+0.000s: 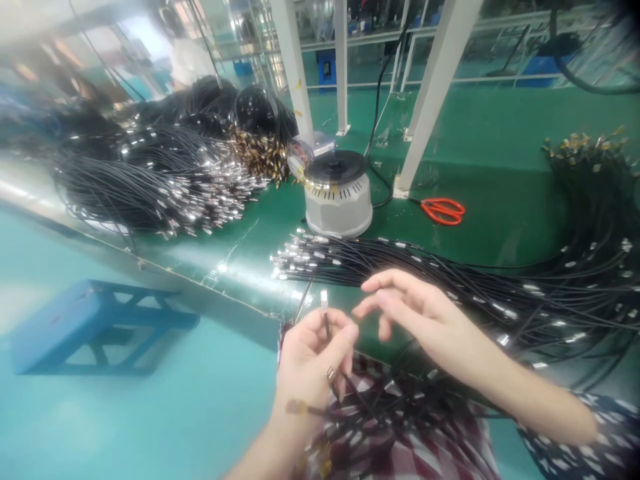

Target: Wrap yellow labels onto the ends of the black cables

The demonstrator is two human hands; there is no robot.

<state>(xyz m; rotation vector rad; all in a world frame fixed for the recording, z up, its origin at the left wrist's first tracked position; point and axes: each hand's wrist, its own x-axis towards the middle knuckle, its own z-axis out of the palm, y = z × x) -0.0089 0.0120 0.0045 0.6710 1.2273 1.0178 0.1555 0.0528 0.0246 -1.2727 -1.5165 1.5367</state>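
Observation:
My left hand [317,353] is closed around a black cable, whose silver connector end [324,299] sticks up above the thumb and forefinger. Just to the right, my right hand [410,310] hovers with bent, parted fingers and nothing visible in them. Across my lap, over a red-and-white checked cloth [410,460], lie more black cables [390,407], some with yellowish ends. Beyond my hands a long bundle of black cables [400,257] stretches along the green table, its silver ends pointing left.
A grey round device with a black top [337,207] stands behind the bundle. Red-handled scissors [443,211] lie near a white post [433,100]. Heaps of cables [150,173] cover the table's left part. A blue stool [95,327] is on the floor at left.

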